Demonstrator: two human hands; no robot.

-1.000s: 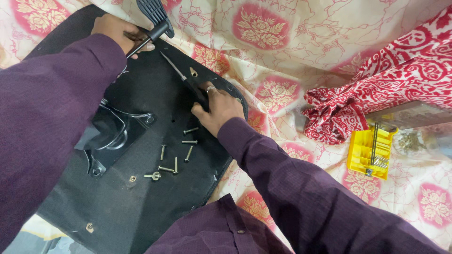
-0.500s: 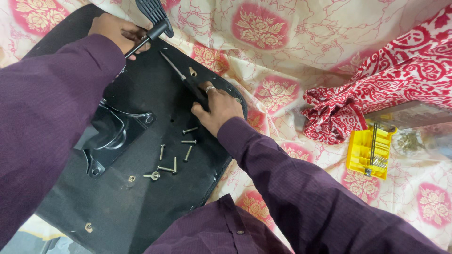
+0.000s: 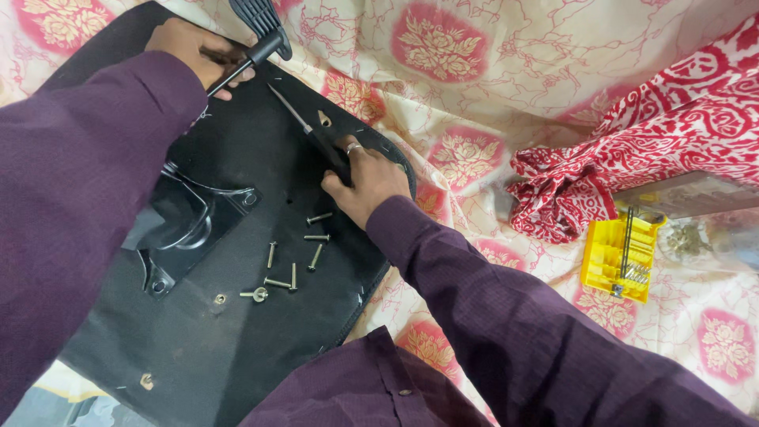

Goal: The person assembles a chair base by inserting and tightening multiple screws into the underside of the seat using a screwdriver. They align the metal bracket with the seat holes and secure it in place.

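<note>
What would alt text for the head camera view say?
The right hand grips a screwdriver on a black panel; the left hand holds a black-handled tool. Loose bolts lie on the panel.

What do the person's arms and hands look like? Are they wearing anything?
Both arms are covered by long dark purple sleeves of a finely textured cloth, reaching to the wrists. The left hand is bare, with no glove. The right hand is bare too, and wears a thin silvery ring on one finger.
</note>
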